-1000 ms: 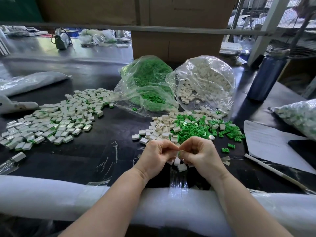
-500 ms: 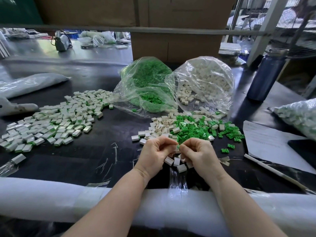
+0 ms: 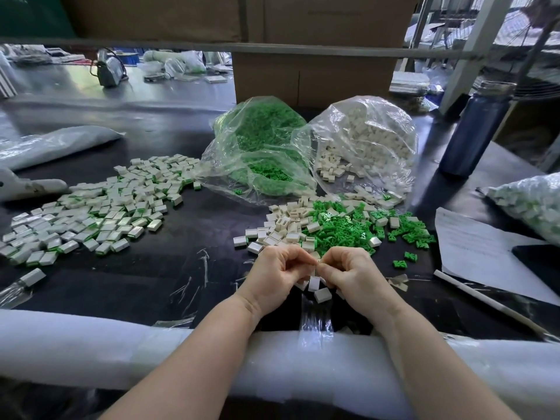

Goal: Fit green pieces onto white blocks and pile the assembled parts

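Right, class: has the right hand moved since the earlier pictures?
No. The right hand still meets the left hand, both pinching a small piece, at the near edge of the loose pile of blocks.

A dark blue bottle [image 3: 475, 128] is standing upright at two o'clock on the black table [image 3: 169, 286]. A sheet of white paper [image 3: 481, 253] is lying at three o'clock, with a thin white stick [image 3: 485, 301] lying along its near edge. Cardboard boxes [image 3: 312, 71] are standing at twelve o'clock. White foam padding [image 3: 91, 347] is running along the table's near edge.
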`<action>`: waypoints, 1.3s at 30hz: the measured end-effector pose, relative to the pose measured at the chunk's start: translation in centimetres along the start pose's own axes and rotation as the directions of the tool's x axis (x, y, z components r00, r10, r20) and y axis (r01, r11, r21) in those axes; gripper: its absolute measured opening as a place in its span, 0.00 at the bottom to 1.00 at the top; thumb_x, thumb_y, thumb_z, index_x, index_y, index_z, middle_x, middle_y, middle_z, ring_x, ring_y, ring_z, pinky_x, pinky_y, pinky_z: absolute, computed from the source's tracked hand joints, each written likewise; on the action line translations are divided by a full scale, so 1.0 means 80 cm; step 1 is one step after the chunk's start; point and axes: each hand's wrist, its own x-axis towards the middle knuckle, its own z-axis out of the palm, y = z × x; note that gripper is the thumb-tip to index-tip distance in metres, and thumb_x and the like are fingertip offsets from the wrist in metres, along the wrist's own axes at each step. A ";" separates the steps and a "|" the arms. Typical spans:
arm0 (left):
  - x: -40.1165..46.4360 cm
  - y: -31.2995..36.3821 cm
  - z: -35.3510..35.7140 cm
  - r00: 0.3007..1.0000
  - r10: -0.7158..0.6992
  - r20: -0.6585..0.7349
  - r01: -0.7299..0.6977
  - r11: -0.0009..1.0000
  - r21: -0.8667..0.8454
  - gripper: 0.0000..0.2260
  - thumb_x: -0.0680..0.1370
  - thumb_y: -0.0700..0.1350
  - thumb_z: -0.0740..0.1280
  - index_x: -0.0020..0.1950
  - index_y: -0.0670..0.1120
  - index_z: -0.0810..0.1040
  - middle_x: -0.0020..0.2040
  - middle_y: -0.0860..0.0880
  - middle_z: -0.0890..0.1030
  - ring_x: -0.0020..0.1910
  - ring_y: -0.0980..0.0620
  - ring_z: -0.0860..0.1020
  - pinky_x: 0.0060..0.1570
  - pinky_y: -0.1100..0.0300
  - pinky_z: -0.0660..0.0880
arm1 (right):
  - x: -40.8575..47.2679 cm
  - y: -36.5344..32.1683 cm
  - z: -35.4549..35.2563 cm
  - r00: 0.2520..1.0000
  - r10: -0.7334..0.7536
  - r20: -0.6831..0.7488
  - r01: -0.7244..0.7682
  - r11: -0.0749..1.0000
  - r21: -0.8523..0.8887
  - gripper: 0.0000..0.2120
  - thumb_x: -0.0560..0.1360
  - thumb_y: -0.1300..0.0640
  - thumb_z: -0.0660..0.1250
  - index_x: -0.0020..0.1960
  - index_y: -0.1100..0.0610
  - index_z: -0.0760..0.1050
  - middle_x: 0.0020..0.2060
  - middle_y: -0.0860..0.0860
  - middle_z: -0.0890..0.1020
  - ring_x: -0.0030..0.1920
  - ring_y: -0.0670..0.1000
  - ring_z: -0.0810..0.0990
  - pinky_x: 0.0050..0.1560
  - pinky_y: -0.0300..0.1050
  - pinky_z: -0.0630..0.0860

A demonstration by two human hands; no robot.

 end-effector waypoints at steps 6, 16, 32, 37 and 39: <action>0.000 0.000 0.003 0.999 0.013 -0.052 -0.014 1.000 -0.023 0.10 0.73 0.33 0.68 0.41 0.48 0.80 0.37 0.54 0.80 0.36 0.63 0.79 0.42 0.69 0.74 | -0.001 0.000 0.002 0.997 -0.019 -0.068 0.025 0.996 0.083 0.10 0.74 0.63 0.68 0.34 0.55 0.75 0.22 0.46 0.74 0.25 0.42 0.70 0.29 0.35 0.67; 0.004 -0.008 0.006 0.996 0.024 -0.086 -0.022 1.000 0.019 0.07 0.75 0.39 0.68 0.46 0.52 0.76 0.42 0.48 0.82 0.44 0.54 0.81 0.49 0.63 0.77 | -0.002 0.001 -0.001 0.983 -0.023 -0.181 0.084 0.939 0.334 0.06 0.73 0.66 0.68 0.42 0.56 0.79 0.29 0.50 0.82 0.29 0.44 0.78 0.28 0.35 0.73; 0.004 -0.006 0.003 0.998 -0.011 -0.055 0.013 0.999 0.044 0.02 0.76 0.42 0.67 0.45 0.47 0.79 0.37 0.52 0.80 0.36 0.61 0.76 0.42 0.69 0.74 | 0.002 0.004 0.004 0.966 -0.029 -0.256 0.080 0.978 0.194 0.08 0.73 0.62 0.70 0.36 0.53 0.78 0.27 0.48 0.79 0.27 0.41 0.76 0.28 0.38 0.74; 0.005 -0.006 0.005 0.996 -0.043 -0.079 0.043 0.999 -0.005 0.04 0.76 0.39 0.67 0.43 0.47 0.79 0.36 0.51 0.79 0.35 0.58 0.76 0.40 0.69 0.74 | 0.001 0.004 0.005 0.976 -0.011 -0.218 0.059 0.974 0.217 0.07 0.73 0.62 0.70 0.36 0.55 0.78 0.24 0.45 0.79 0.26 0.41 0.75 0.26 0.37 0.73; 0.005 -0.007 0.004 0.996 -0.049 -0.077 0.051 0.999 0.017 0.03 0.76 0.40 0.67 0.46 0.46 0.80 0.39 0.49 0.80 0.39 0.56 0.77 0.43 0.69 0.75 | 0.000 0.003 0.004 0.981 -0.011 -0.195 0.053 0.977 0.208 0.08 0.73 0.62 0.69 0.36 0.55 0.78 0.24 0.45 0.79 0.25 0.41 0.74 0.27 0.37 0.73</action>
